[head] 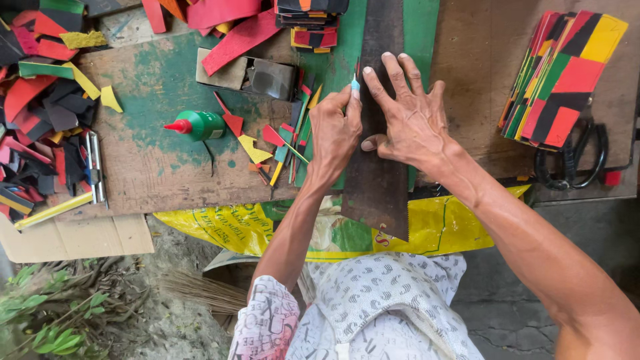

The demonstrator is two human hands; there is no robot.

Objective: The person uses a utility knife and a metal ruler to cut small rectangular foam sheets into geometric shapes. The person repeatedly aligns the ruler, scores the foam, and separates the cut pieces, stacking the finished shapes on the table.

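At frame centre, the right hand (412, 119) lies spread flat to pin the dark strip (375, 167) on the green board (421, 27), while the left hand (333, 130) pinches a small blade (356, 81) against its left edge.

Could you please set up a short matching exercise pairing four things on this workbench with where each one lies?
Things:
1. green glue bottle with a red nozzle
2. black-handled scissors
3. fanned stack of red, green, yellow and black patchwork pieces
4. long dark brown strip

Places:
A. under the flat right hand, beside the left hand
B. on its side on the worn green-stained board, left of the hands
C. far right, partly under the stack
D. upper right of the bench

Pairs: 1-B, 2-C, 3-D, 4-A
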